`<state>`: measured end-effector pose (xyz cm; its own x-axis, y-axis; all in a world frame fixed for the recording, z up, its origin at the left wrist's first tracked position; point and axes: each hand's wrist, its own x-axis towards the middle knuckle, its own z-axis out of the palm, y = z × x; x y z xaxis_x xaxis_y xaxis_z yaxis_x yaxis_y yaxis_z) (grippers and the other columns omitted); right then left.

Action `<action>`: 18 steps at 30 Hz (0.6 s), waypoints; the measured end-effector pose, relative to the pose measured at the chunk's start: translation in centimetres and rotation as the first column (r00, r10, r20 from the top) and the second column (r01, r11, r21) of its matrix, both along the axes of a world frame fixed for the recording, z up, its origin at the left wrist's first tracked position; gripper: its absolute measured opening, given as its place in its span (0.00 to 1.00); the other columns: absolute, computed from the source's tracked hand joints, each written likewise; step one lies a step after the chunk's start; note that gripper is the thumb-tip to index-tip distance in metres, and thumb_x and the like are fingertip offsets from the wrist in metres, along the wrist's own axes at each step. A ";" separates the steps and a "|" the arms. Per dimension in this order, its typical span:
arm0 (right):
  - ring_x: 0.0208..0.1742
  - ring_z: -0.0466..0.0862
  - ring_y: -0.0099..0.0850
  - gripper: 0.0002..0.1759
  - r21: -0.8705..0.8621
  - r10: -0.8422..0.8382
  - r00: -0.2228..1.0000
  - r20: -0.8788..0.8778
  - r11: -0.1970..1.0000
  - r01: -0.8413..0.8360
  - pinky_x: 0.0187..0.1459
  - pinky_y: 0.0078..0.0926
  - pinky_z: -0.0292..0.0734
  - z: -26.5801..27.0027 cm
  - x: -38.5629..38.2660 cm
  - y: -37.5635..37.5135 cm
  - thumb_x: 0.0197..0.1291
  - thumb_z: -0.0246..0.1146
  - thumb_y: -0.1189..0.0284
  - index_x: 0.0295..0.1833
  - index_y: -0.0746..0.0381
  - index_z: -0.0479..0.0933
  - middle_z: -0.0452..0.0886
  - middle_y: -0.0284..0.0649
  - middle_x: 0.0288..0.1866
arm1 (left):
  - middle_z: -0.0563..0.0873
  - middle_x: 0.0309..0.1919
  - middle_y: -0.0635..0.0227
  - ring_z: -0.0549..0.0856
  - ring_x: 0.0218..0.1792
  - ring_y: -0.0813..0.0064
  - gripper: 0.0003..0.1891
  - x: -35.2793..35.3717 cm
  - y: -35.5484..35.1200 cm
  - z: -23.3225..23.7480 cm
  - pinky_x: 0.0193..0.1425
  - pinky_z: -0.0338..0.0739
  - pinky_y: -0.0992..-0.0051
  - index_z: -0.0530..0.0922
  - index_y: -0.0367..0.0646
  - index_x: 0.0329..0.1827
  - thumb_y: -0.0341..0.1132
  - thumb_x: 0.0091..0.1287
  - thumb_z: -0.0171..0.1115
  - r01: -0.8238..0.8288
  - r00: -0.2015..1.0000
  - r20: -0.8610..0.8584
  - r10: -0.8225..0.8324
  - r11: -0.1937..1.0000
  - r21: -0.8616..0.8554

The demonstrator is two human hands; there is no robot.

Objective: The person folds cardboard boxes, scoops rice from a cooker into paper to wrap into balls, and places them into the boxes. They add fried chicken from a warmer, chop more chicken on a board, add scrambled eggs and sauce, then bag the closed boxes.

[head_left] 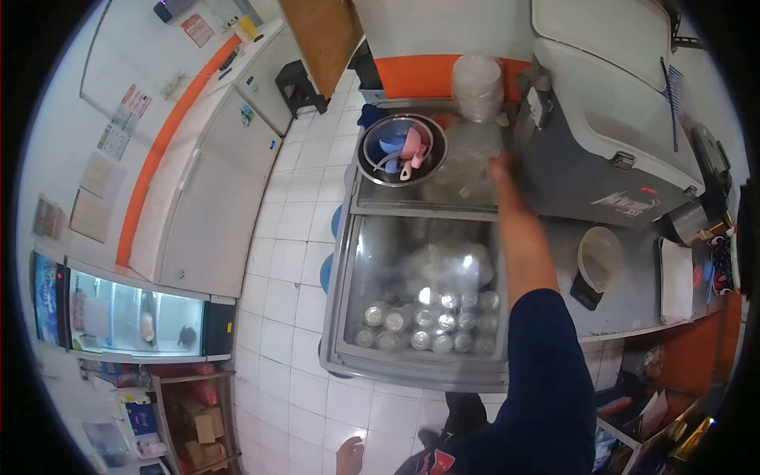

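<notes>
Grey cooler [582, 170], lid raised, with right hand [500, 168] beside its left end; glass-topped chest freezer [419, 212] alongside.

Cooler: stands on worktop [637, 305] right of the freezer, upright, long axis running left to right, lettered front facing the wearer; interior hidden. Right hand: arm outstretched, between cooler and clear plastic [463, 170] lying on the freezer's solid end; blurred, so grip or contact cannot be told. Left hand [349, 457]: low over tiled floor [309, 356], fingers loosely curled, apart. Chest freezer: rows of cans [425, 318], tops up, under frosted glass. Metal bowl [435, 165]: blue and pink utensils [411, 144], handles pointing various ways. Stack of clear containers [477, 83]: behind plastic. Translucent tub [599, 257]: on worktop, contents unclear.
</notes>
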<state>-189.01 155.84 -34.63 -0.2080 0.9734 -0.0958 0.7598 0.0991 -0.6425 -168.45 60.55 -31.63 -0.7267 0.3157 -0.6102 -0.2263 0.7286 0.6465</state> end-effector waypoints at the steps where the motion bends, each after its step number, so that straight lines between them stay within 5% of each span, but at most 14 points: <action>1: 0.58 0.85 0.50 0.25 -0.006 0.004 1.000 0.005 1.000 -0.004 0.57 0.45 0.80 1.3 0.8 -2.3 0.66 0.64 0.72 0.67 0.67 0.74 0.82 0.54 0.62 | 0.83 0.33 0.71 0.78 0.30 0.81 0.18 -0.6 1.7 2.0 0.32 0.76 0.79 0.77 0.36 0.67 0.31 0.78 0.55 -0.004 1.000 0.005 0.004 1.000 -0.006; 3: 0.56 0.85 0.49 0.16 0.032 0.056 0.972 -0.229 0.998 -0.050 0.54 0.45 0.80 4.4 2.9 -6.4 0.65 0.66 0.70 0.56 0.64 0.83 0.86 0.51 0.56 | 0.91 0.50 0.58 0.90 0.48 0.70 0.16 -3.2 7.1 6.2 0.51 0.82 0.72 0.84 0.38 0.58 0.32 0.70 0.63 0.105 0.989 -0.096 -0.116 0.988 -0.113; 7: 0.56 0.82 0.47 0.12 0.356 -0.077 0.971 -0.228 0.921 0.157 0.57 0.44 0.75 10.6 9.0 -19.5 0.63 0.70 0.64 0.47 0.58 0.88 0.88 0.45 0.52 | 0.92 0.46 0.59 0.89 0.47 0.71 0.15 -7.1 13.4 9.2 0.53 0.82 0.70 0.84 0.36 0.57 0.36 0.74 0.64 0.126 0.977 -0.194 -0.092 0.978 0.169; 11: 0.55 0.81 0.45 0.13 0.548 0.004 0.948 -0.319 0.816 0.181 0.60 0.42 0.73 15.8 18.6 -36.4 0.64 0.70 0.62 0.45 0.60 0.88 0.88 0.45 0.54 | 0.90 0.47 0.57 0.89 0.49 0.64 0.14 -8.2 22.6 16.6 0.58 0.80 0.68 0.84 0.37 0.56 0.30 0.70 0.67 0.419 0.886 -0.398 -0.239 0.779 0.466; 13: 0.54 0.81 0.44 0.13 0.435 -0.012 0.899 -0.438 0.872 0.224 0.60 0.42 0.72 16.5 23.1 -45.9 0.67 0.68 0.63 0.46 0.61 0.88 0.88 0.45 0.55 | 0.85 0.58 0.56 0.83 0.60 0.64 0.22 -6.5 25.8 19.8 0.66 0.76 0.66 0.78 0.37 0.65 0.32 0.69 0.68 0.523 0.852 -0.393 -0.346 0.604 0.601; 15: 0.57 0.82 0.42 0.14 0.089 -0.094 0.811 -0.577 0.980 0.177 0.64 0.41 0.72 19.5 27.6 -56.3 0.71 0.65 0.65 0.54 0.62 0.87 0.87 0.47 0.58 | 0.70 0.72 0.55 0.73 0.71 0.62 0.36 -2.9 27.7 20.1 0.69 0.74 0.63 0.63 0.40 0.78 0.32 0.68 0.69 0.513 0.851 -0.342 -0.399 0.494 0.702; 17: 0.60 0.83 0.39 0.18 0.073 -0.049 0.754 -0.656 0.989 0.127 0.67 0.38 0.72 16.6 32.4 -65.1 0.74 0.61 0.68 0.63 0.62 0.83 0.86 0.47 0.61 | 0.71 0.71 0.55 0.74 0.67 0.62 0.33 1.1 27.2 19.4 0.67 0.75 0.63 0.64 0.40 0.77 0.33 0.70 0.67 0.423 0.878 -0.202 -0.435 0.505 0.752; 18: 0.67 0.80 0.32 0.20 -0.105 -0.074 0.636 -0.768 0.994 -0.011 0.69 0.32 0.72 18.9 34.5 -68.5 0.74 0.57 0.77 0.68 0.65 0.79 0.83 0.48 0.65 | 0.74 0.68 0.54 0.76 0.64 0.61 0.30 3.0 26.9 18.8 0.65 0.76 0.63 0.68 0.39 0.74 0.33 0.71 0.66 0.352 0.872 -0.062 -0.486 0.534 0.768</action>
<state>-154.56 87.39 -15.69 -0.2168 0.9762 -0.0027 -0.0141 -0.0059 -0.9999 -165.50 87.45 -12.87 -0.3147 0.9438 -0.1014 -0.1606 0.0523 0.9856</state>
